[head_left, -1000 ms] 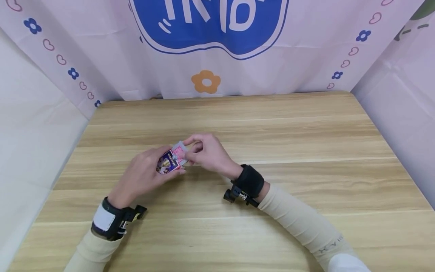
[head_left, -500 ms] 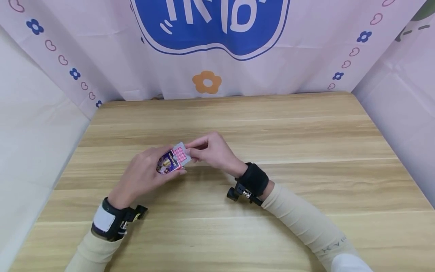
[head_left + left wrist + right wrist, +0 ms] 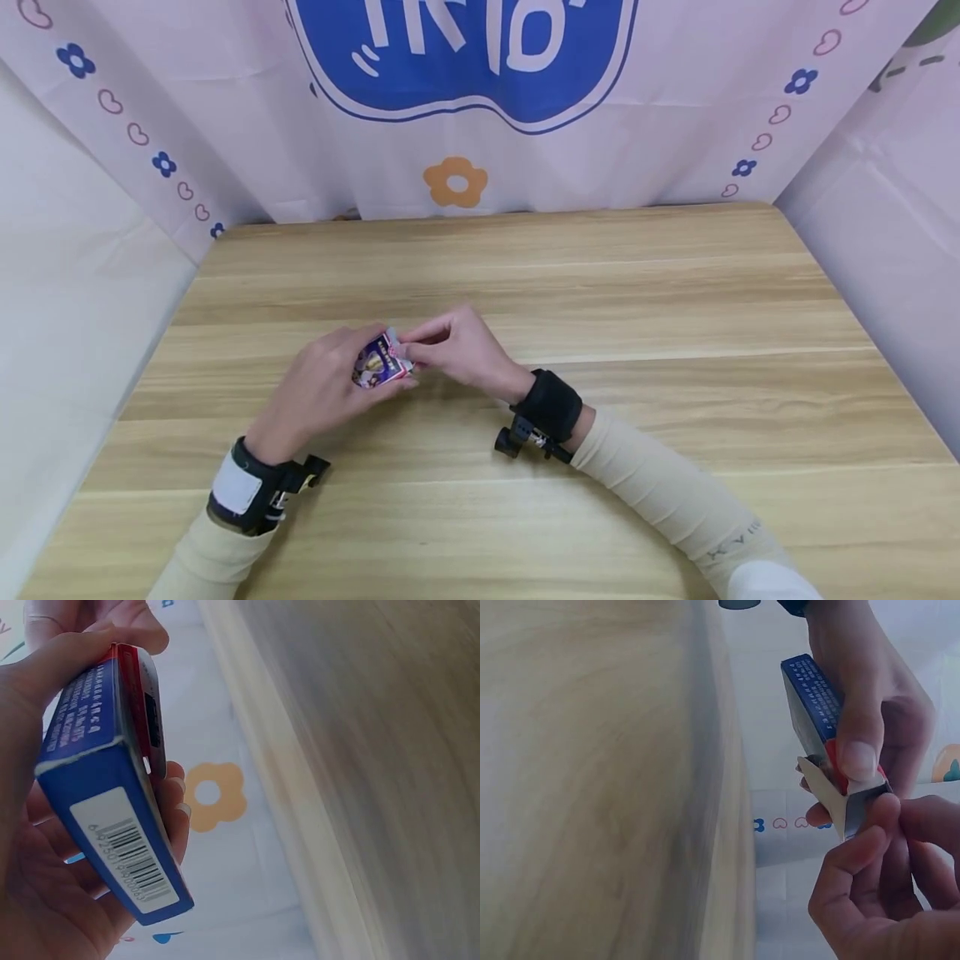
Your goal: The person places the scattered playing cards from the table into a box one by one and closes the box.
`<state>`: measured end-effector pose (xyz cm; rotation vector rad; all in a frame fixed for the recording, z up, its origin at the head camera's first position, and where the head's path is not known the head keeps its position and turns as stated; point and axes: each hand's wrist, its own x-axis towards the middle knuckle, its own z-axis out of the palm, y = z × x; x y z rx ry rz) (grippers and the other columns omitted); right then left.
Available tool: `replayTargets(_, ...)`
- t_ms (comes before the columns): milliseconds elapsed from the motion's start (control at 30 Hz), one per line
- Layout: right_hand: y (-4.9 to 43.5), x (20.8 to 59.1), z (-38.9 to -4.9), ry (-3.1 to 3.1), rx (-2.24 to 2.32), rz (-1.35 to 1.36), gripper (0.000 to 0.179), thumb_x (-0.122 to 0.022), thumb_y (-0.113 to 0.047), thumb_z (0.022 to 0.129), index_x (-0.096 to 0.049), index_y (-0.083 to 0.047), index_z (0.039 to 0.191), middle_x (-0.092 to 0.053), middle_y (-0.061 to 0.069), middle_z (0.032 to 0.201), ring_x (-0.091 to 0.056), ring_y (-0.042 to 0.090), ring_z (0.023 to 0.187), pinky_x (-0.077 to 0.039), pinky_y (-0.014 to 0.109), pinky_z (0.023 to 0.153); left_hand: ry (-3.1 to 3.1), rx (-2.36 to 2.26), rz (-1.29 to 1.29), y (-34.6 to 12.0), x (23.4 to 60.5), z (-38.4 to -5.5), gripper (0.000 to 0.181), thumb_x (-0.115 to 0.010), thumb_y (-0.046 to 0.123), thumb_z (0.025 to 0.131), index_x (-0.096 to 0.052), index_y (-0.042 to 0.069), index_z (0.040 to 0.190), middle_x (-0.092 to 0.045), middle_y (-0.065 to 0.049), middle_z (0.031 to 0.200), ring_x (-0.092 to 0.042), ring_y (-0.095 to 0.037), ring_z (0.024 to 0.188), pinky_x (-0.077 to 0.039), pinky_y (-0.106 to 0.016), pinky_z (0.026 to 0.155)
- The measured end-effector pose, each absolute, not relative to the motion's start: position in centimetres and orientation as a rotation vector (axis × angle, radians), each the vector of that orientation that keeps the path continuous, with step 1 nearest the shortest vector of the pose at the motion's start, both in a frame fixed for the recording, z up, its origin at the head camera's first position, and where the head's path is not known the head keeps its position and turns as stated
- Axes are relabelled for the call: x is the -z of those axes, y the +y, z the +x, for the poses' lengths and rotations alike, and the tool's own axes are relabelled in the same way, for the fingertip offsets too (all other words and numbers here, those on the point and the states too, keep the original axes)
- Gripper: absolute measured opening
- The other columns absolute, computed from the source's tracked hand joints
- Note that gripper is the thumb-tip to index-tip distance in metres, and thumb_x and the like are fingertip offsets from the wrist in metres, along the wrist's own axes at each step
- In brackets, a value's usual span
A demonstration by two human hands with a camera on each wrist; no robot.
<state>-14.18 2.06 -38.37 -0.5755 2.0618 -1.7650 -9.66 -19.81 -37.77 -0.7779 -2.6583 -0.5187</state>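
My left hand [image 3: 318, 383] grips a small blue card box [image 3: 373, 364] between thumb and fingers, above the table. The end with the barcode [image 3: 127, 844] faces the left wrist camera. At the other, opened end, a pale flap [image 3: 825, 791] stands out in the right wrist view. My right hand [image 3: 472, 354] is at that opening, thumb and forefinger pinching the pink-patterned playing cards [image 3: 393, 340]. Only a short strip of the cards shows beyond the box; my fingers and the box hide the rest.
Beneath both hands spreads a wood-grain table [image 3: 600, 292]. A white printed curtain [image 3: 525, 167] hangs along its far edge, and pale sheets [image 3: 82, 275] stand at the sides. Each wrist carries a strapped camera.
The cards stuck out further half a second ago; now they sit deeper in the box. My right hand first drew slightly right, then moved back left toward the box.
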Motion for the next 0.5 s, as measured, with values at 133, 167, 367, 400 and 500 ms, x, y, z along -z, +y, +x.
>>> replayTargets(133,2.0,38.7,-13.9,2.147,1.678,-0.705,0.023,-0.077,-0.017,0.096,-0.080,-0.007,0.117,-0.081,0.008,0.110,-0.069,0.009,0.085,-0.058,0.026,0.073,-2.658,0.496,-0.788,-19.7,37.9,-9.7,0.067,-0.092,0.041,0.078,-0.069,-0.003,0.122,-0.075,-0.015,0.090,-0.068,-0.019,0.072,-0.052,-0.030,0.059)
replayTargets(167,2.1,38.7,-13.8,2.166,1.655,-0.746,0.024,-0.077,-0.019,0.097,-0.079,-0.008,0.118,-0.080,0.007,0.110,-0.068,0.008,0.087,-0.055,0.024,0.071,-2.660,0.490,-0.789,-19.6,37.9,-9.8,0.065,-0.092,0.040,0.078,-0.069,-0.003,0.121,-0.075,-0.014,0.088,-0.067,-0.019,0.071,-0.051,-0.030,0.058)
replayTargets(367,2.8,38.6,-13.7,2.216,1.549,-0.896,0.041,-0.076,-0.024,0.098,-0.070,-0.010,0.136,-0.076,0.005,0.107,-0.065,0.011,0.090,-0.055,0.023,0.074,-2.688,0.530,-0.698,-19.1,38.1,-10.0,0.067,-0.094,0.031,0.077,-0.067,-0.007,0.125,-0.075,-0.022,0.097,-0.071,-0.028,0.079,-0.058,-0.040,0.065)
replayTargets(400,3.0,38.4,-13.6,2.229,1.533,-0.888,0.045,-0.075,-0.024,0.098,-0.067,-0.011,0.140,-0.074,0.006,0.108,-0.066,0.012,0.091,-0.056,0.023,0.075,-2.683,0.568,-0.668,-18.9,38.1,-10.0,0.068,-0.094,0.029,0.077,-0.066,-0.008,0.126,-0.075,-0.023,0.101,-0.072,-0.030,0.083,-0.059,-0.042,0.067)
replayTargets(500,3.6,37.8,-13.2,2.192,1.551,-0.726,0.060,-0.072,-0.028,0.100,-0.052,-0.011,0.154,-0.070,0.010,0.114,-0.072,0.021,0.094,-0.060,0.029,0.078,-2.629,0.697,-0.536,-17.8,38.0,-10.1,0.070,-0.095,0.024,0.077,-0.062,-0.010,0.128,-0.073,-0.026,0.109,-0.072,-0.035,0.088,-0.061,-0.046,0.072)
